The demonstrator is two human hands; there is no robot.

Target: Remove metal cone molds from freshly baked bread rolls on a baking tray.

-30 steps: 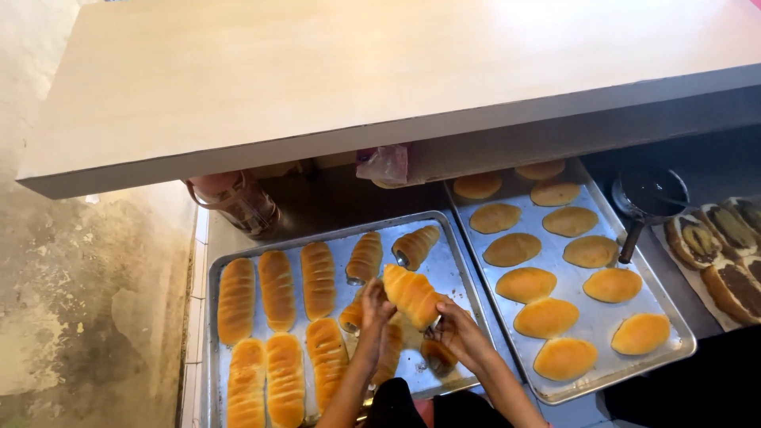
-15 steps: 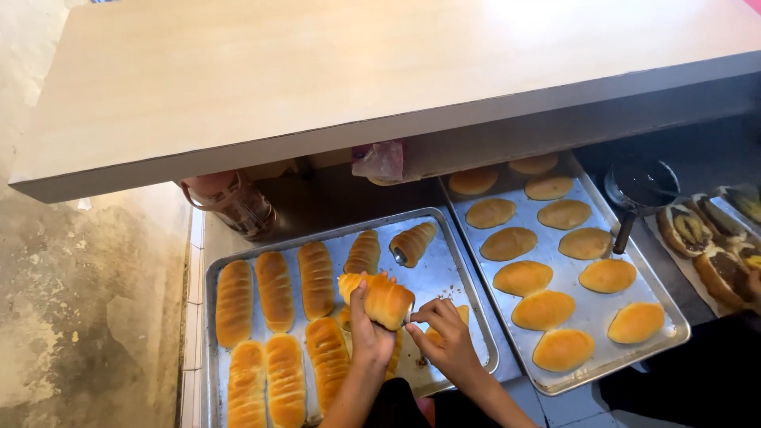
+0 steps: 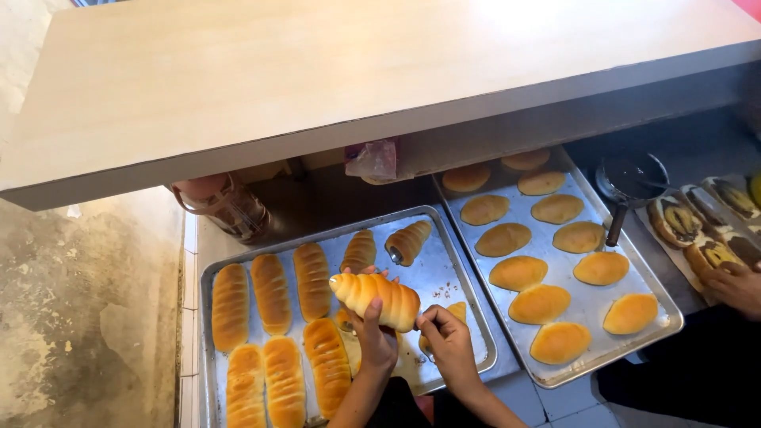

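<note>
My left hand (image 3: 374, 337) holds a golden cone-shaped bread roll (image 3: 376, 297) above the left metal tray (image 3: 468, 293), its pointed end to the left. My right hand (image 3: 445, 341) is closed at the roll's wide end; what its fingers grip is hidden. Several long ridged rolls (image 3: 271, 292) lie in rows on this tray. Another cone roll (image 3: 407, 240) with a dark metal core lies near the tray's far edge.
A second tray (image 3: 590, 305) to the right carries several oval buns (image 3: 517, 272). Another person's hand (image 3: 733, 285) rests by filled breads (image 3: 674, 222) at far right. A dark ladle (image 3: 630, 182) sits beside them. A wooden counter (image 3: 317, 71) overhangs; a jar (image 3: 222, 208) stands beneath it.
My left hand has lifted the cone roll off the tray and turned it sideways. My right hand has moved to its wide end. The camera view shifted slightly.
</note>
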